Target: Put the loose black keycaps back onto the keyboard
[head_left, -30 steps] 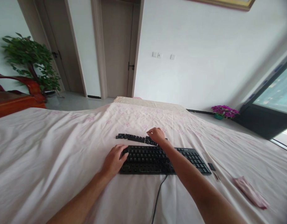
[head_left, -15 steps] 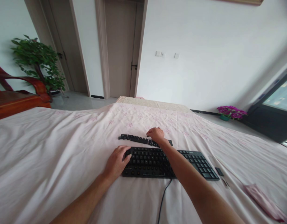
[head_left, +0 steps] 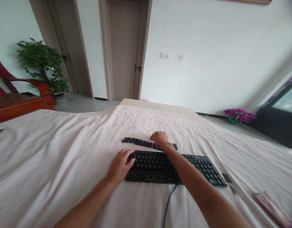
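A black keyboard [head_left: 207,167] lies on the cloth-covered surface, its lower left rows bare of keycaps. My left hand [head_left: 121,163] grips its left end, thumb on top and fingers round the far corner. Beyond the keyboard, loose black keycaps [head_left: 143,143] lie in an uneven line. Over the right part of that line is my right hand [head_left: 160,138], fingers pinched with a small dark keycap [head_left: 151,137] at their tips. My right forearm crosses the keyboard and hides part of its middle.
A black cable [head_left: 168,204] runs from the keyboard towards me. To the right lie a small dark bar [head_left: 226,178], thin tweezers-like metal pieces [head_left: 233,189] and a folded pink cloth [head_left: 271,205]. The patterned tablecloth [head_left: 89,142] is wrinkled. A wooden chair [head_left: 24,101] stands at left.
The view has shifted slightly, so everything sits a little further right. My right hand stays beside the loose keycaps with its fingers pinched; my left hand keeps its hold on the keyboard.
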Demonstrator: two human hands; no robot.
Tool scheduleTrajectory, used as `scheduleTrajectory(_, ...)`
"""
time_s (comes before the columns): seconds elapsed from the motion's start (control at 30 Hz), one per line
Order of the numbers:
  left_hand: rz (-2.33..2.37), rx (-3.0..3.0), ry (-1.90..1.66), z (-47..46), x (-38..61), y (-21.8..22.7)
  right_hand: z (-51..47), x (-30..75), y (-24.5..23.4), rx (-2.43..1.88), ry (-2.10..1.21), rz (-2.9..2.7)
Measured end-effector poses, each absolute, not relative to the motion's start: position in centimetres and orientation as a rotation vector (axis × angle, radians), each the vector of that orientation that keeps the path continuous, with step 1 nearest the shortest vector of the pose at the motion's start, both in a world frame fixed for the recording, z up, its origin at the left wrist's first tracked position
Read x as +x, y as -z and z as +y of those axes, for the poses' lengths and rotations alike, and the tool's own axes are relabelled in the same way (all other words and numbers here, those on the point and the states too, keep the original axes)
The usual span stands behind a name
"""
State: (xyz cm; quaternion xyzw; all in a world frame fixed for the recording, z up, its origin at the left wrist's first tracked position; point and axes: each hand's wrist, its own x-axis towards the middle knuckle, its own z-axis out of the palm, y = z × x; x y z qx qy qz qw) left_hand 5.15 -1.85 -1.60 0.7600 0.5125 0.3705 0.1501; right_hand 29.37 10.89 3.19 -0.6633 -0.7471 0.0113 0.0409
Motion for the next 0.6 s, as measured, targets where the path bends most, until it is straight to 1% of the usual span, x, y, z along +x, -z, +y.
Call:
scheduleTrajectory(0.27, 1.468, 2.210, -1.068, -1.7, 5.1, 1.8, 8.8, 29.6, -4.7, -1.916, 0.025, -2.335)
scheduleTrajectory(0.47, 1.441, 2.226, -1.066, -1.6, 5.0, 2.0, 2.0, 33.3, -5.3, -1.497, -0.087, -2.224)
scheduleTrajectory(0.6, 1.433, 2.236, -1.075, -1.6, 5.0, 2.1, -2.8, 35.1, -4.1, -1.461, -0.074, -2.196)
